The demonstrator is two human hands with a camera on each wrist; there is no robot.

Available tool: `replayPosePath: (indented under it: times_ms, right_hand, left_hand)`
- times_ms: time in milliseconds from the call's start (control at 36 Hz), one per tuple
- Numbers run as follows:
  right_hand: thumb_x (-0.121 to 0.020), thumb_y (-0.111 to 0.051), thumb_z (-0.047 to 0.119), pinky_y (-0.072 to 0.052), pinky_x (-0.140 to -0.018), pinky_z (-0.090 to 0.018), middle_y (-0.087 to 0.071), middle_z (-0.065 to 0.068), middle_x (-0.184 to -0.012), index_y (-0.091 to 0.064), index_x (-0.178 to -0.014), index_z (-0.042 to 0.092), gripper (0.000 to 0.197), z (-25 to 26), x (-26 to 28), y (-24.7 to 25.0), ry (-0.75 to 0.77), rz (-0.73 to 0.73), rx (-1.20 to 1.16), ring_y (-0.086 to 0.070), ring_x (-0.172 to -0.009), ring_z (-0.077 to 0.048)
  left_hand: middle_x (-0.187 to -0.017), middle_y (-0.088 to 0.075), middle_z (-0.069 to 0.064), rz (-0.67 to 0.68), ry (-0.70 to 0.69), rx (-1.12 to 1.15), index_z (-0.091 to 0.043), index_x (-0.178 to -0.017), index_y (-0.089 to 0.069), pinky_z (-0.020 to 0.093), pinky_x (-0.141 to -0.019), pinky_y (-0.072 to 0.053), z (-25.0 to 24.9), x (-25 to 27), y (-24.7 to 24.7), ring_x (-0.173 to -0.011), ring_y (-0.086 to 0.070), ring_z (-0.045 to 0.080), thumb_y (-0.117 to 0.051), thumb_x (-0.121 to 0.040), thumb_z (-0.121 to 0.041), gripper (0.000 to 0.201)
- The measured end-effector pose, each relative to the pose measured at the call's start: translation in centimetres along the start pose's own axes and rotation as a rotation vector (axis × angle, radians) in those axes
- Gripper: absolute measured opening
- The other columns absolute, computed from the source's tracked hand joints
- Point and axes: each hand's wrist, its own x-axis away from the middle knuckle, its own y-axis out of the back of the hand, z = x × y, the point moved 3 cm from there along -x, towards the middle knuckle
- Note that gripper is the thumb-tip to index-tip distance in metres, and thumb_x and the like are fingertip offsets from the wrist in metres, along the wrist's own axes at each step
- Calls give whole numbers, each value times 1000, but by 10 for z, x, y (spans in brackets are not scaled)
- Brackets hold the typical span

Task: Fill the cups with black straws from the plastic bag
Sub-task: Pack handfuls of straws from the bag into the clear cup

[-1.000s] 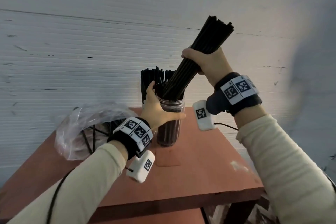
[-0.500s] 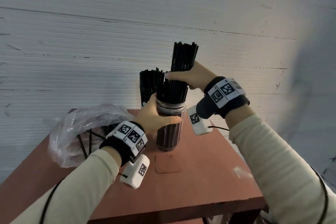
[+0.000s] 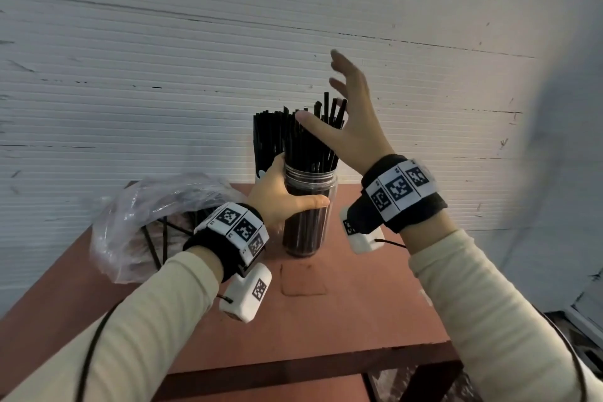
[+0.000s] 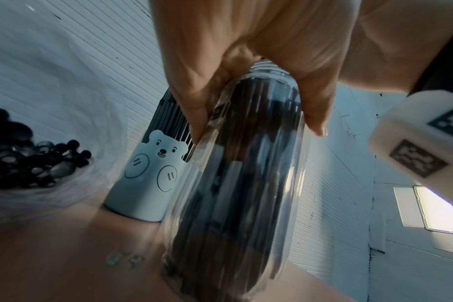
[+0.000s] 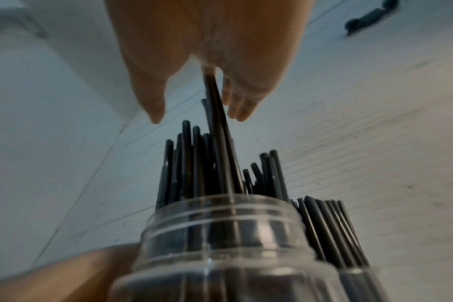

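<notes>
A clear plastic cup (image 3: 310,219) stands on the red-brown table (image 3: 359,297), packed with black straws (image 3: 313,147). My left hand (image 3: 293,186) grips the cup just under its threaded rim; in the left wrist view the left hand (image 4: 256,130) wraps its thumb and fingers round the clear cup (image 4: 236,183). My right hand (image 3: 326,98) hovers open over the straw tops, fingers spread. In the right wrist view the tallest of the straws (image 5: 220,163) reaches up between the thumb and fingers of the right hand (image 5: 197,116). Left of the cup lies the plastic bag (image 3: 146,222), holding more straws.
Behind the clear cup stands a pale blue bear-printed cup (image 4: 148,179), also full of straws (image 3: 264,137). The bag's straw ends (image 4: 26,159) face the left wrist camera. A white ribbed wall (image 3: 163,75) rises right behind the table. The table's front edge (image 3: 326,365) is near me.
My right hand lowered its bundle of straws into the clear cup, let go, and now hangs open above them. The left hand kept its grip on the cup.
</notes>
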Motion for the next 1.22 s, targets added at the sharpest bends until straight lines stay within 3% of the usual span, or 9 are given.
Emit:
replayPosePath:
  times_ms: [83,278,500,639,805,889,972,1139,1222]
  right_hand:
    - [-96,-54,18,-31,-110,-18,-38,-7,-147,-35,-146,8,54,2,-1,-9,165,55,188,-40,-134,-17]
    - [-102,-40,28,-33,-98,-19,-56,-4,-125,-59,-124,7,36,-12,20,-22,108,195,351,-51,-116,-17]
    - [-100,-38,20,-24,-113,-21,-34,-3,-151,-38,-144,9,46,-9,9,-12,108,33,308,-32,-139,-15]
    - [-105,-29,26,-40,-91,-29,-63,-15,-115,-60,-113,-3,43,-23,13,-18,-142,257,321,-56,-108,-27]
    - [-102,-37,20,-29,-105,-20,-41,-5,-147,-35,-147,15,46,-23,12,-13,-48,131,257,-39,-134,-14]
    - [-104,-32,28,-21,-116,-25,-33,-1,-154,-35,-148,18,45,-20,11,-18,-18,190,247,-28,-142,-13]
    - [-105,-25,35,-32,-107,-25,-52,-3,-140,-51,-137,16,45,-20,15,-24,-52,323,359,-45,-130,-16]
    - [-104,-32,34,-26,-114,-25,-35,1,-154,-38,-146,19,45,-9,14,-24,78,169,335,-33,-141,-14]
    - [-103,-33,34,-30,-111,-26,-45,2,-147,-47,-140,17,43,1,18,-25,161,161,435,-42,-135,-14]
  left_hand:
    - [-123,-61,-11,1,-3,1,-25,-141,-34,37,-106,-43,0,-1,0,-115,-58,9,-89,-62,-38,98]
    - [-118,-62,-14,8,0,14,-28,-138,-36,38,-104,-46,1,0,-2,-111,-60,6,-84,-46,-58,108]
    - [-122,-58,-12,-9,1,-11,-23,-143,-32,28,-102,-41,-1,1,0,-114,-56,9,-88,-65,-35,96]
    - [-126,-56,-10,3,0,3,-24,-145,-29,30,-104,-41,0,0,-1,-116,-54,9,-88,-66,-33,99]
    - [-126,-57,-11,-11,-4,12,-25,-145,-29,29,-103,-40,2,0,-1,-117,-54,9,-88,-66,-35,99]
    - [-128,-57,-10,-8,-6,18,-25,-145,-29,32,-105,-41,2,-1,-1,-119,-54,10,-88,-65,-36,100]
    - [-129,-57,-9,0,-7,33,-25,-145,-28,35,-107,-42,4,-3,-2,-119,-54,11,-89,-63,-36,102]
    - [-130,-53,-10,6,-27,89,-24,-147,-24,28,-103,-39,2,-1,-5,-120,-51,8,-87,-68,-28,101]
    - [-133,-51,-7,-5,-29,118,-20,-148,-21,26,-102,-38,0,1,-6,-122,-50,9,-86,-70,-23,102]
